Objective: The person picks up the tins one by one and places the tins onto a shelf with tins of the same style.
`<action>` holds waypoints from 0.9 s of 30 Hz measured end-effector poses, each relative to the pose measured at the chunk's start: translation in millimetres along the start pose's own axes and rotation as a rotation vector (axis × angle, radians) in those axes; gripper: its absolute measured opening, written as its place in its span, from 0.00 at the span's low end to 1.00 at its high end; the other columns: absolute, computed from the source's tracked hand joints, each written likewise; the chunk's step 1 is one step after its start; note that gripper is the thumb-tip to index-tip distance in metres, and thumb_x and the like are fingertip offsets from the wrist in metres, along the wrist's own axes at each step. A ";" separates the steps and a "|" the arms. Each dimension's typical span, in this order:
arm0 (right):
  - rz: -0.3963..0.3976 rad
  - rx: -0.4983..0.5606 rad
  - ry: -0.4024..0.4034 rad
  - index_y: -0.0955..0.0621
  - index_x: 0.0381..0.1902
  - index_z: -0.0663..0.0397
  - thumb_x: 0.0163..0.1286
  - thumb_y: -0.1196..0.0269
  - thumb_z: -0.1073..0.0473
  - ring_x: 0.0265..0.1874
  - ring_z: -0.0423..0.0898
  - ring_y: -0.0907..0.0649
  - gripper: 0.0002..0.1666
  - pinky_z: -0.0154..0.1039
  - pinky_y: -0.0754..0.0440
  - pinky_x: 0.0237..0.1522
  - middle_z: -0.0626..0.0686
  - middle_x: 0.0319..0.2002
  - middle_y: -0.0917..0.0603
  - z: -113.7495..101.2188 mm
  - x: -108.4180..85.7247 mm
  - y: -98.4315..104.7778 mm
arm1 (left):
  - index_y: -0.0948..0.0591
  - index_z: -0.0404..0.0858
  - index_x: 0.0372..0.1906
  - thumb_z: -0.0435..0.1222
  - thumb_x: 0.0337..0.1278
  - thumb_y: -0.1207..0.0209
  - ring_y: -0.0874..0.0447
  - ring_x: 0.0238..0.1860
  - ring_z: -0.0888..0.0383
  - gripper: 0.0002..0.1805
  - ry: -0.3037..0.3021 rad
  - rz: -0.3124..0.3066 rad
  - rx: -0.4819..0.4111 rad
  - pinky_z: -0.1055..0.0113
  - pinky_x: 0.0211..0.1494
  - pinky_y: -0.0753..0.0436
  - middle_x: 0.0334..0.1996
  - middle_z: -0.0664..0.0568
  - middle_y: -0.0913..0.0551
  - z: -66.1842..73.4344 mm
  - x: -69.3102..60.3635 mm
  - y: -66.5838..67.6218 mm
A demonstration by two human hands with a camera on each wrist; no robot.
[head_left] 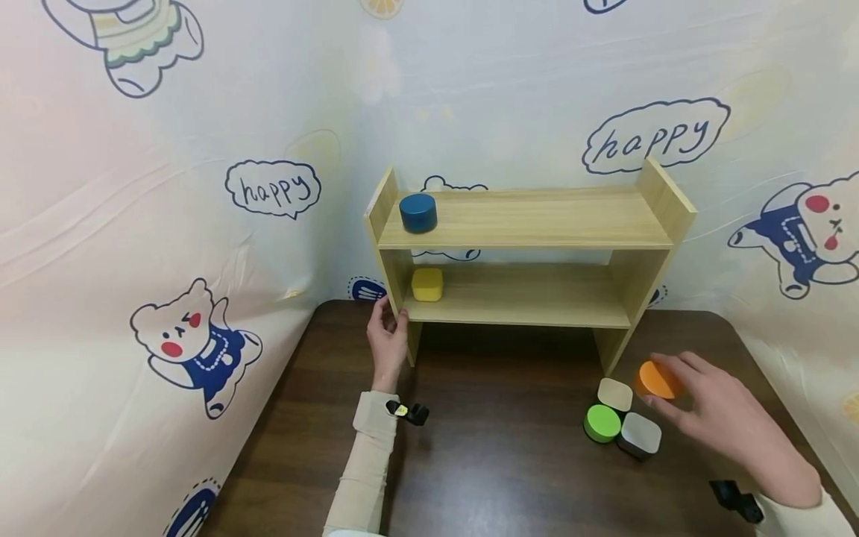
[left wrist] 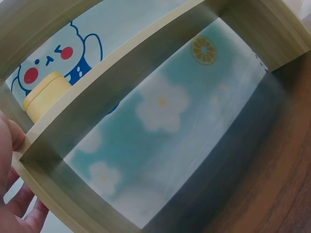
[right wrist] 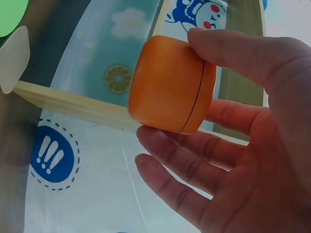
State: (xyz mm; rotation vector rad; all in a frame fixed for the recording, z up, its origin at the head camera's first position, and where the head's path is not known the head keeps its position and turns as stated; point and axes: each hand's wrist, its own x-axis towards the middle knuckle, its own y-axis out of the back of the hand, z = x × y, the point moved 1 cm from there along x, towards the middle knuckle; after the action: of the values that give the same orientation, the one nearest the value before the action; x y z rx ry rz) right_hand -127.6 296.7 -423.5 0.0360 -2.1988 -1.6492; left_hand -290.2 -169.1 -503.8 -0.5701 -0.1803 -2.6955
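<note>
An orange round container (head_left: 658,380) is pinched between the thumb and fingers of my right hand (head_left: 728,410), above the table's right side; the right wrist view shows the orange container (right wrist: 167,85) close up. My left hand (head_left: 388,339) grips the left side panel of the wooden shelf (head_left: 523,321), thumb at the front edge and fingers outside. Near that hand, a yellow container (head_left: 427,285) stands at the left end of the middle board. On the top board's left end is a blue round container (head_left: 418,213).
On the dark table (head_left: 496,462), left of my right hand, a beige container (head_left: 614,394), a green one (head_left: 602,424) and a grey-topped one (head_left: 640,435) stand close together, in front of the shelf's right leg. A patterned cloth (head_left: 470,97) hangs behind.
</note>
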 end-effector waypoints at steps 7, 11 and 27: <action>-0.017 0.001 0.038 0.17 0.59 0.59 0.54 0.20 0.49 0.34 0.47 0.18 0.37 0.46 0.19 0.33 0.54 0.44 0.15 -12.5 10.4 9.2 | 0.21 0.39 0.66 0.28 0.71 0.40 0.18 0.55 0.49 0.21 0.004 0.001 0.018 0.53 0.60 0.15 0.59 0.40 0.17 -0.2 1.8 -1.3; -0.037 -0.001 0.049 0.17 0.59 0.58 0.55 0.20 0.49 0.32 0.41 0.23 0.36 0.38 0.24 0.31 0.49 0.41 0.16 -19.6 16.3 12.9 | 0.21 0.39 0.66 0.29 0.71 0.40 0.18 0.56 0.48 0.21 0.006 -0.005 0.003 0.51 0.60 0.15 0.59 0.40 0.17 -0.3 0.6 -0.5; 0.076 -0.028 0.215 0.16 0.56 0.57 0.51 0.18 0.51 0.30 0.36 0.26 0.35 0.37 0.25 0.30 0.44 0.37 0.18 -37.8 35.1 24.3 | 0.23 0.29 0.66 0.24 0.70 0.43 0.21 0.59 0.36 0.21 0.028 0.012 -0.028 0.36 0.64 0.22 0.60 0.29 0.20 32.9 -7.7 -3.4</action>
State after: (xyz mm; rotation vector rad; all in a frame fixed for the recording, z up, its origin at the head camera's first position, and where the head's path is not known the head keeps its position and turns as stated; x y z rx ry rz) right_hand -142.8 260.7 -382.0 0.1156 -1.9922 -1.5564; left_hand -273.0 -156.8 -477.2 -0.5403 -0.1312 -2.6972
